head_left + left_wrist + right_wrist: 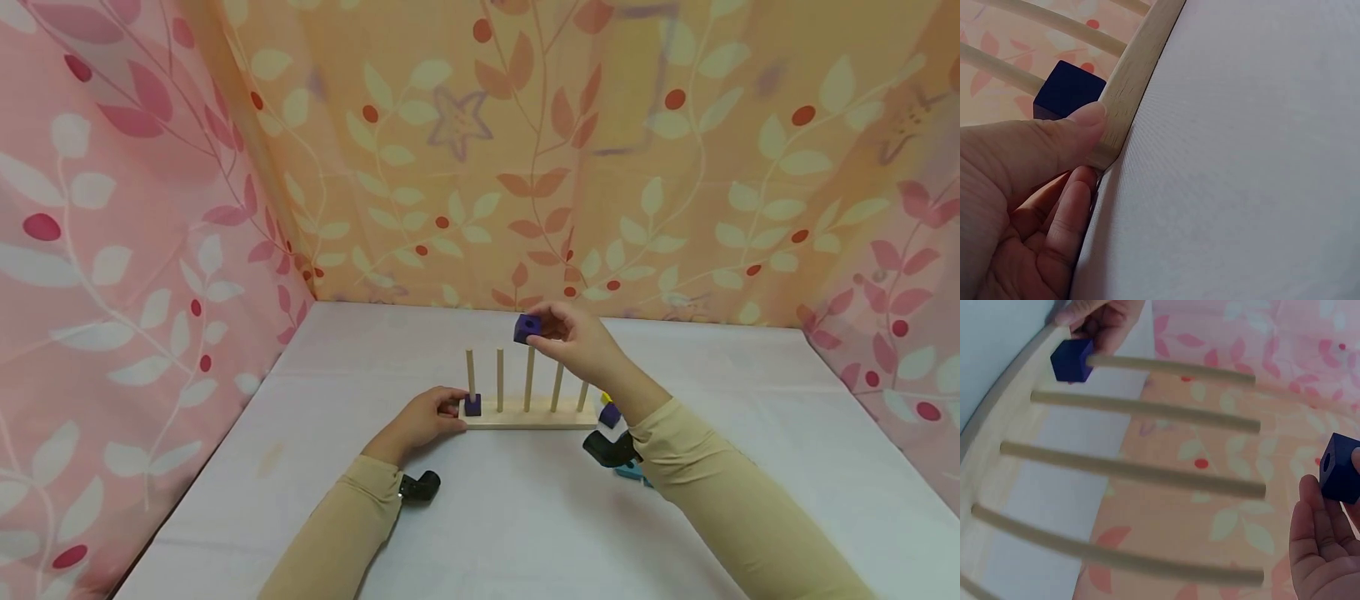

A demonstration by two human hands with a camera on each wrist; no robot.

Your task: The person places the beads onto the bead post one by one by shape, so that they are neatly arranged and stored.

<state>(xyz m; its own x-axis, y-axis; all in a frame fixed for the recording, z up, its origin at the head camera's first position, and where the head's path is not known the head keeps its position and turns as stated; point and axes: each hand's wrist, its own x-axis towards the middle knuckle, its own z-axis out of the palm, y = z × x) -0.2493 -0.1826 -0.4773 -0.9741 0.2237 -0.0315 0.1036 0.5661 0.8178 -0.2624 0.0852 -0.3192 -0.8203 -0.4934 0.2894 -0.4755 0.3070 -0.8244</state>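
Observation:
A pale wooden peg rack (536, 423) with a row of upright pegs stands on the table. My left hand (423, 423) grips its left end, with the thumb (1088, 119) on the front edge of the base. Beside that thumb, a dark purple cube (472, 406) sits low on the leftmost peg. Above the middle peg, my right hand (576, 342) pinches a second purple cube (527, 328) between thumb and fingers. A hole shows in that held cube (1339, 469), which is apart from the peg tips.
Right of the rack lie another purple block (610, 414) and a yellow piece (606, 398). A light blue piece (632, 472) is partly hidden under the right forearm. Patterned cloth walls (465, 208) border the white table (487, 533) at the back and sides.

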